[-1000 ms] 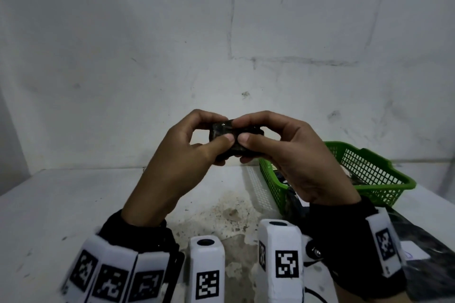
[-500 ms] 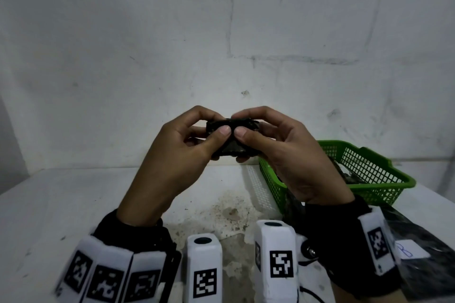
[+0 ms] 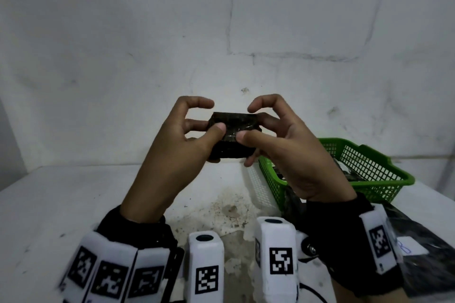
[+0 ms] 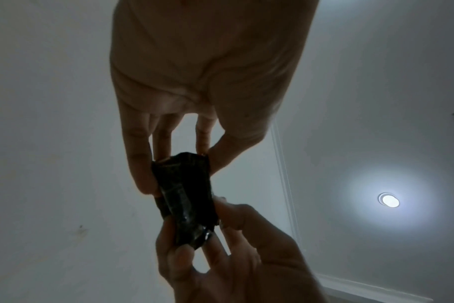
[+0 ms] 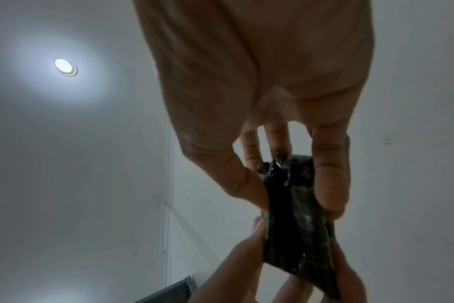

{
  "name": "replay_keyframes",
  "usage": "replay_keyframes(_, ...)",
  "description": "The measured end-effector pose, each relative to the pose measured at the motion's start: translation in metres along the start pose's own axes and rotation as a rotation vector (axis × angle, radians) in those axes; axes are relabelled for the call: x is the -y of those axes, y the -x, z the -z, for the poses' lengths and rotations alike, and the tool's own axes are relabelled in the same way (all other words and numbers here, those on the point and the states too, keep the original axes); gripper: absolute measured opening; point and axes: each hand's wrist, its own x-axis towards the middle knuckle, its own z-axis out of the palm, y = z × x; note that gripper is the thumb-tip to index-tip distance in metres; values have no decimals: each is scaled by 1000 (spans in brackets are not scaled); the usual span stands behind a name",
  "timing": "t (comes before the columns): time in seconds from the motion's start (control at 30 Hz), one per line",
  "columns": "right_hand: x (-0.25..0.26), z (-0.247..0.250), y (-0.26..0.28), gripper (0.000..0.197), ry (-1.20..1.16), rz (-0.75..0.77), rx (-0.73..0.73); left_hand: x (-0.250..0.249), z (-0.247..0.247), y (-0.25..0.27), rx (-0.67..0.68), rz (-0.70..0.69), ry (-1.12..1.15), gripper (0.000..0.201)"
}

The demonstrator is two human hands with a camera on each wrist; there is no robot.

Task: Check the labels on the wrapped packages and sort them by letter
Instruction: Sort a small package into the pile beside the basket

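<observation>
A small package wrapped in shiny black plastic [image 3: 231, 135] is held up in front of the wall, above the table. My left hand [image 3: 194, 130] grips its left end, thumb on the near face and fingers behind. My right hand [image 3: 268, 130] pinches its right end the same way. Both index fingers arch free above it. No label shows on the face turned to me. In the left wrist view the package [image 4: 185, 198] hangs between the two hands, and the right wrist view shows the package [image 5: 296, 211] edge-on.
A green plastic basket [image 3: 369, 167] with dark packages inside stands on the white table [image 3: 61, 204] at the right. Another black package with a white label [image 3: 408, 249] lies near the right front edge. A stained patch marks the table's middle.
The package has turned so its broad face tilts toward me. Both index fingers have lifted off its top edge.
</observation>
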Motion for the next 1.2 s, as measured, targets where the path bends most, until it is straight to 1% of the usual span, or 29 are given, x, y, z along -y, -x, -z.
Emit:
replay_keyframes(0.07, 1, -1, 0, 27, -23, -22, -8, 0, -1, 0, -14, -2, -1, 21)
replay_keyframes(0.17, 1, -1, -2, 11, -33, -30, -52, -1, -2, 0, -17, -3, 12, 15)
replay_keyframes(0.23, 0, 1, -3, 11, -17, -18, -58, -2, -3, 1, -14, 7, 21, 10)
replay_keyframes(0.33, 0, 2, -2, 14, -6, -3, -47, -2, -4, 1, -17, -20, 0, 7)
replay_keyframes(0.43, 3, -1, -2, 5, -17, -14, -57, -4, -3, 1, -20, -26, 17, 8)
replay_keyframes(0.5, 3, -2, -3, 4, -20, 0, -70, -4, -2, 1, -8, -15, 39, 6)
replay_keyframes(0.53, 2, -2, -3, 7, -21, 14, -79, -4, -2, 1, 1, 4, 44, 9)
replay_keyframes(0.63, 2, -1, -3, 11, -54, 29, -74, -2, -2, -1, 48, 112, 68, 33)
replay_keyframes(0.67, 2, 0, -3, 11, -61, 22, -65, -2, -3, -1, 56, 127, 77, 35)
replay_keyframes(0.73, 2, 1, -3, 9, -28, -5, -49, -1, -2, -2, 29, 96, 48, 30)
replay_keyframes(0.8, 3, 4, -2, 7, 48, -46, -30, 0, 1, -2, -5, 18, -33, 28)
replay_keyframes(0.9, 5, 5, -1, 29, 91, -103, 8, -1, 5, 0, 55, -99, -153, 40)
replay_keyframes(0.97, 5, 3, -1, 38, 82, -113, 17, -3, 4, 2, 115, -140, -168, 45)
replay_keyframes(1.0, 4, 2, -1, 38, 71, -113, 6, -3, 3, 2, 134, -147, -165, 46)
replay_keyframes(1.03, 3, 2, -1, 34, 56, -107, -13, -3, 3, 3, 148, -143, -147, 44)
replay_keyframes(1.07, 2, 3, -2, 26, 41, -99, -36, -4, 3, 3, 155, -125, -112, 39)
replay_keyframes(1.13, 1, 4, -3, 13, 13, -87, -73, -5, 3, 3, 142, -93, -61, 38)
replay_keyframes(1.17, 2, 5, -3, 11, -5, -81, -76, -5, 2, 3, 126, -87, -50, 34)
replay_keyframes(1.2, 2, 6, -3, 13, -24, -74, -67, -7, 2, 3, 105, -83, -42, 25)
